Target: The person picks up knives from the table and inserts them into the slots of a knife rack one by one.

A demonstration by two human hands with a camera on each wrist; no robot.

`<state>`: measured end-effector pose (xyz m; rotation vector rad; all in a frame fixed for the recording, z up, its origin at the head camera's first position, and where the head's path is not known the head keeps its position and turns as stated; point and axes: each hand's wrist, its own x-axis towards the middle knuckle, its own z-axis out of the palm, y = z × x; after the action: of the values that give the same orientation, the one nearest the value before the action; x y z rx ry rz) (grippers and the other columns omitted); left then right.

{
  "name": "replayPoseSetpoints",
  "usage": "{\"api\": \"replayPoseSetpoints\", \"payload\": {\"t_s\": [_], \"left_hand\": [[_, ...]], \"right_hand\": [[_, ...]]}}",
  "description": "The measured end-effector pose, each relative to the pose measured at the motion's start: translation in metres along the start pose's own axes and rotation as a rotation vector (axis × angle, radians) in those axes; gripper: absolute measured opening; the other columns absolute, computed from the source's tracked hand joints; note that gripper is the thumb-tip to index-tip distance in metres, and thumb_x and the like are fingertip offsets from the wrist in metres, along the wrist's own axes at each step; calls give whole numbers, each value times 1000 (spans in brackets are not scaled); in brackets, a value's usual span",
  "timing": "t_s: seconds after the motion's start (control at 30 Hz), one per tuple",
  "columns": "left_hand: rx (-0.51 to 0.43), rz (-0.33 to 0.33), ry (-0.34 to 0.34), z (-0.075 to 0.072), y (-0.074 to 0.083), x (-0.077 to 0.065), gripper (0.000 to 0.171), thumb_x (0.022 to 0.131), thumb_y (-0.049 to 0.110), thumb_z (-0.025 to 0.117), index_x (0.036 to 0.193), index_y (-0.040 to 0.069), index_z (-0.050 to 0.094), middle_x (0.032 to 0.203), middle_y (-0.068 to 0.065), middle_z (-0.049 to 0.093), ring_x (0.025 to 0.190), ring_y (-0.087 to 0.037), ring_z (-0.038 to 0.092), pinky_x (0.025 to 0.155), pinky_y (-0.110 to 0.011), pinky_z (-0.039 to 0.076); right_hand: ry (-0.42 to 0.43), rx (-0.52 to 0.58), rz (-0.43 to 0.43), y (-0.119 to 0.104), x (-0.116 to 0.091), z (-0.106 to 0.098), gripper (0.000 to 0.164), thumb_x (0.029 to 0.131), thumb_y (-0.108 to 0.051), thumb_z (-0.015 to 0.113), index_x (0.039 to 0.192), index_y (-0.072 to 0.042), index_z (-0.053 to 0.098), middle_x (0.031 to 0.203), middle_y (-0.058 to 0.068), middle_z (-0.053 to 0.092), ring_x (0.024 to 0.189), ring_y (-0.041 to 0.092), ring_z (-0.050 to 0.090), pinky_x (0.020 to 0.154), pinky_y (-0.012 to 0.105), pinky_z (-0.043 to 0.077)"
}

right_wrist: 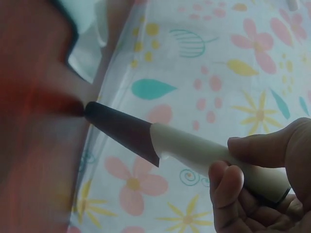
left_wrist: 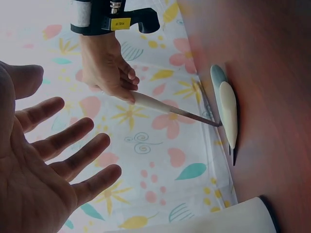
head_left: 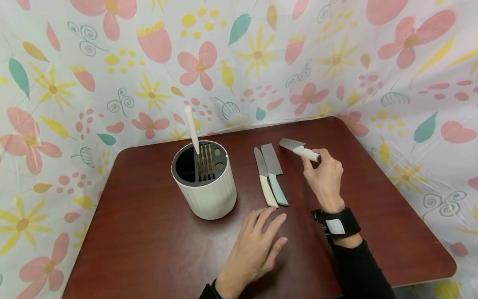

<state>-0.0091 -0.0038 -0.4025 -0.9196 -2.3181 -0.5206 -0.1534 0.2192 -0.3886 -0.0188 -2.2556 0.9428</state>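
My right hand point(head_left: 326, 176) grips the white handle of a small knife point(head_left: 307, 153), thumb and fingers around it. Its short blade point(right_wrist: 124, 136) points away from the hand, with the tip right at the table in the right wrist view. Nearer the middle lie two more knives side by side: one with a cream handle point(head_left: 268, 191) and a wider-bladed one with a light blue handle point(head_left: 278, 190). My left hand point(head_left: 255, 245) holds nothing; its fingers are spread just in front of the cream handle's end, and its palm shows in the left wrist view.
Left of the knives stands a round white knife holder point(head_left: 214, 203) with a dark slotted top. A pale handle point(head_left: 191, 128) sticks up from it. The brown table point(head_left: 142, 232) backs onto a flower-patterned sheet point(head_left: 239, 62).
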Motion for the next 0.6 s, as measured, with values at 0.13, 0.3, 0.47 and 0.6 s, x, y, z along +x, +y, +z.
{"api": "replayPoseSetpoints", "payload": {"t_s": [0.13,0.3,0.47,0.6], "left_hand": [[1,-3,1,-1,0,2,41,107,37,45,139,14,58,139,-7,58,124,-23,57,105,-40,48],[0,-8,-1,0,1,7,41,107,37,46,139,14,58,139,-7,57,125,-23,57,105,-41,48],[-5,-4,-2,0,4,11,41,107,36,46,141,15,56,139,-6,56,125,-22,57,103,-40,48],[-9,-6,19,0,6,14,41,107,35,46,141,14,56,139,-7,57,124,-23,57,102,-41,48]], "right_hand": [[4,20,-18,-1,6,0,31,89,-14,77,113,5,70,89,25,74,70,42,65,67,53,48],[-4,42,-57,-1,11,-2,30,88,-11,77,114,4,71,88,23,75,69,36,67,65,44,46],[-9,40,-95,1,13,-5,29,87,-11,79,113,2,72,90,19,76,66,31,68,63,33,45],[-8,43,-124,1,14,-8,28,87,-11,79,112,1,72,91,17,76,67,29,68,62,21,41]]}}
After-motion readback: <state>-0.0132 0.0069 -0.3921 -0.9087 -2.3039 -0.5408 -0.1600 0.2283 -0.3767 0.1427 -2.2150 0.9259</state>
